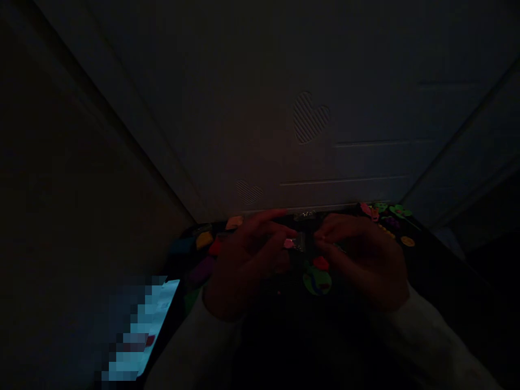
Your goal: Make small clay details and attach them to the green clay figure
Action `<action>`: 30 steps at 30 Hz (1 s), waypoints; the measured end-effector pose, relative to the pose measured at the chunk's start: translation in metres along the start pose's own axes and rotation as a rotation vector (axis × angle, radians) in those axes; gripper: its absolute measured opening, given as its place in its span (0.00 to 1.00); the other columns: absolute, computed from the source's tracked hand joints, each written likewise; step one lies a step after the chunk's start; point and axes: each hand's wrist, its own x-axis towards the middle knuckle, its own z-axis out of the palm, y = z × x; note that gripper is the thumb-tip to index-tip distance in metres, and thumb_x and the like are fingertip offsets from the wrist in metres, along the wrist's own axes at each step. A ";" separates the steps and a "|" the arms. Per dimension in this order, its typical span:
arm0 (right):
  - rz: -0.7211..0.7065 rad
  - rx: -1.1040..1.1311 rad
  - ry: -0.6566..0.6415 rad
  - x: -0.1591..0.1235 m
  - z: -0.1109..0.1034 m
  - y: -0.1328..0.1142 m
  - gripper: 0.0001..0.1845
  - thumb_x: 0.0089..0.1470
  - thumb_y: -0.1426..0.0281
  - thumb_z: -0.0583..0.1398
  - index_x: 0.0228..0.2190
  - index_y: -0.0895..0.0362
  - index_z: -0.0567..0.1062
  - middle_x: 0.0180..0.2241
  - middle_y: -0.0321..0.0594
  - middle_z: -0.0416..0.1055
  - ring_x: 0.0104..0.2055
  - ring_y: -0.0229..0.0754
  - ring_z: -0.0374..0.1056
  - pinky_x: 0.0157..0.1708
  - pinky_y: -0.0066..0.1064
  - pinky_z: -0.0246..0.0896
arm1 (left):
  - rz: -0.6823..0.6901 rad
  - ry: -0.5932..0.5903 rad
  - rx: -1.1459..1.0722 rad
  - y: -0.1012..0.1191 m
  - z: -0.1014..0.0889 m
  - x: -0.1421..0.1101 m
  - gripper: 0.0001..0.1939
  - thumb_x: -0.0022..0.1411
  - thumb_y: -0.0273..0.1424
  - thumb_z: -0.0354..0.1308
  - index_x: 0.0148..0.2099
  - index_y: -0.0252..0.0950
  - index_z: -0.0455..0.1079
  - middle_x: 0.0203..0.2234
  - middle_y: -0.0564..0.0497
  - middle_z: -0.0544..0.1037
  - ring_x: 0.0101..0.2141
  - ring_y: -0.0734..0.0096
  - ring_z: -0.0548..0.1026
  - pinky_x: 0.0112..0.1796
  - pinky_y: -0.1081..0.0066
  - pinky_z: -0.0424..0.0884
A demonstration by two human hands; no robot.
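Note:
In dim light, my left hand [252, 260] pinches a small clear plastic bag [301, 242] with something pink [290, 244] in it. My right hand [365, 254] is just to the right of the bag, thumb and fingertips pressed together. What the right fingertips hold, if anything, is too dark to make out. Below and between the hands lies a round green piece [317, 283] with blue and dark red marks. A small red-orange piece [320, 263] touches or overlaps its upper edge.
On the dark surface at left are colored lumps: orange-yellow [204, 239], purple [202, 270] and teal [181, 246]. At right sit a green flower shape [400, 211] and a yellow disc [408, 241]. A lit screen [164, 309] stands lower left. A wall with heart reliefs [311, 118] rises behind.

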 end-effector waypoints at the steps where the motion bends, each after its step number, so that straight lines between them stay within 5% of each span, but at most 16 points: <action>1: 0.019 0.015 0.028 -0.001 0.000 0.000 0.09 0.43 0.78 0.58 0.29 0.54 0.67 0.30 0.34 0.67 0.36 0.37 0.65 0.37 0.33 0.61 | 0.006 0.011 0.002 0.000 0.000 0.000 0.15 0.50 0.30 0.55 0.43 0.39 0.64 0.30 0.51 0.75 0.29 0.73 0.73 0.25 0.79 0.68; 8: 0.127 -0.091 -0.013 0.000 -0.006 -0.002 0.16 0.47 0.75 0.56 0.40 0.50 0.67 0.34 0.33 0.70 0.35 0.35 0.66 0.35 0.28 0.63 | 0.097 0.066 0.107 -0.004 -0.006 0.003 0.13 0.51 0.31 0.55 0.42 0.40 0.65 0.30 0.53 0.75 0.34 0.72 0.72 0.33 0.75 0.68; 20: 0.025 -0.070 -0.010 0.001 -0.008 -0.002 0.06 0.43 0.75 0.60 0.28 0.56 0.69 0.29 0.35 0.67 0.35 0.36 0.64 0.35 0.30 0.59 | 0.113 0.138 0.222 -0.002 -0.008 0.002 0.13 0.52 0.33 0.53 0.42 0.40 0.65 0.30 0.53 0.75 0.35 0.72 0.71 0.37 0.72 0.65; 30: -0.110 -0.225 -0.072 0.004 -0.008 -0.002 0.09 0.42 0.75 0.60 0.31 0.57 0.69 0.30 0.36 0.68 0.36 0.35 0.63 0.36 0.29 0.59 | 0.026 -0.003 0.017 0.001 0.002 -0.003 0.14 0.51 0.30 0.54 0.43 0.41 0.64 0.31 0.54 0.74 0.31 0.76 0.72 0.28 0.78 0.68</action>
